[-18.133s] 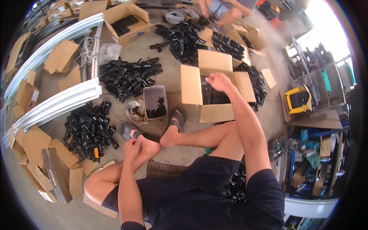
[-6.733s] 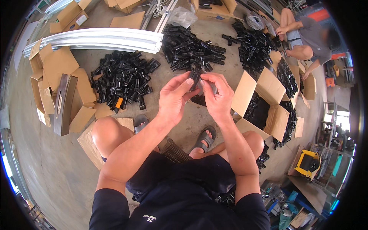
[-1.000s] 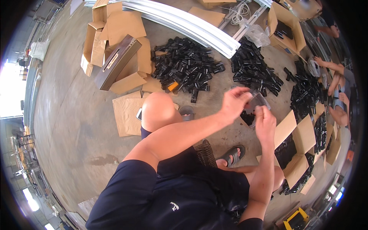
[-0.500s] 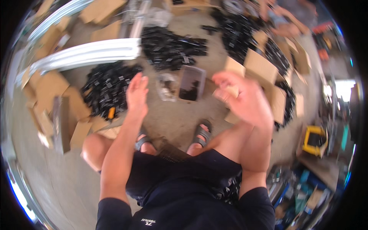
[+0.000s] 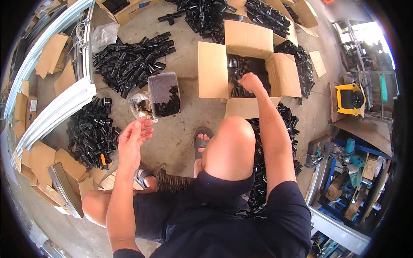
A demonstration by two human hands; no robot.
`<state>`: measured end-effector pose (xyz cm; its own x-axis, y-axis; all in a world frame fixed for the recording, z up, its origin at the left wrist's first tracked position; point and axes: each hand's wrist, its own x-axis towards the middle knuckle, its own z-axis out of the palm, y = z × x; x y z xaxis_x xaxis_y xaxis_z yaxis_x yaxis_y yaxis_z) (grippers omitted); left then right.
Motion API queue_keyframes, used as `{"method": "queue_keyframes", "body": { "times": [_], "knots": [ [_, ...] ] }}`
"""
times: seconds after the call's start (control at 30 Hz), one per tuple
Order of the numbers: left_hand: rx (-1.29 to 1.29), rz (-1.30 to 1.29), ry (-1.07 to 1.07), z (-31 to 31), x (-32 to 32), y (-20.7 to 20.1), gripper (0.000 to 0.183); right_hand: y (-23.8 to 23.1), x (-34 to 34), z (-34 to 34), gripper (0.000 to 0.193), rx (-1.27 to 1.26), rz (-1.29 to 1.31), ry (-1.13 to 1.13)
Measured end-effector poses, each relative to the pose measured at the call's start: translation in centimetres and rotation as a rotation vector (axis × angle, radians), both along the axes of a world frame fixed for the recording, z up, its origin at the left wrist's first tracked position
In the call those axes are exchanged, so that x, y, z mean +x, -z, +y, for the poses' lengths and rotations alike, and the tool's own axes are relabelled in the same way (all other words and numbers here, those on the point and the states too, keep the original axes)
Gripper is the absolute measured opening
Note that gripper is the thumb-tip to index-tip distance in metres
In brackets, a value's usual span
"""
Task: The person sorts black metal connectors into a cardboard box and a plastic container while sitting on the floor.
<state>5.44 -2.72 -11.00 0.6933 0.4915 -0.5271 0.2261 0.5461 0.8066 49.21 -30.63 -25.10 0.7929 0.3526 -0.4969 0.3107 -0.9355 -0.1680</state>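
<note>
Since the prior frame, moved right hand (image 5: 251,82) over the opening of the cardboard box (image 5: 248,38), with fingers curled; cannot tell whether gripping. Kept left hand (image 5: 131,139) near the clear bag (image 5: 138,104), fingers loosely open. Located black parts (image 5: 241,66) inside box, under curled fingers: slim, stacked closely.

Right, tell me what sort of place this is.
Probably a workshop or small factory: loose heaps of black parts, an open cardboard box by the person, and long pale rails at left.

Right hand (image 5: 251,82) over black parts (image 5: 241,65) in open carton (image 5: 248,35); left hand (image 5: 133,136) loosely spread.
</note>
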Motion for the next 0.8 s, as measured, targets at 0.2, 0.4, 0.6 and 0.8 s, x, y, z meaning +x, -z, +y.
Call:
{"method": "queue_keyframes", "body": {
  "times": [0.2, 0.4, 0.6, 0.8],
  "knots": [
    [0.044, 0.116, 0.047, -0.3, -0.5, 1.0, 0.040, 5.4, -1.7, 0.8, 0.045, -0.133, -0.085, 0.061],
    [0.059, 0.129, 0.095, -0.6, 0.4, 1.5, 0.039, 4.6, -2.0, 2.9, 0.044, -0.194, -0.091, 0.088],
    [0.051, 0.101, 0.137, -0.9, 0.5, 1.8, 0.037, 5.2, -3.7, 3.9, 0.040, -0.177, -0.139, 0.141],
    [0.077, 0.098, 0.169, -1.1, 0.8, 1.1, 0.039, 7.5, -4.2, 3.6, 0.038, -0.159, -0.182, 0.034]
  ]
}}
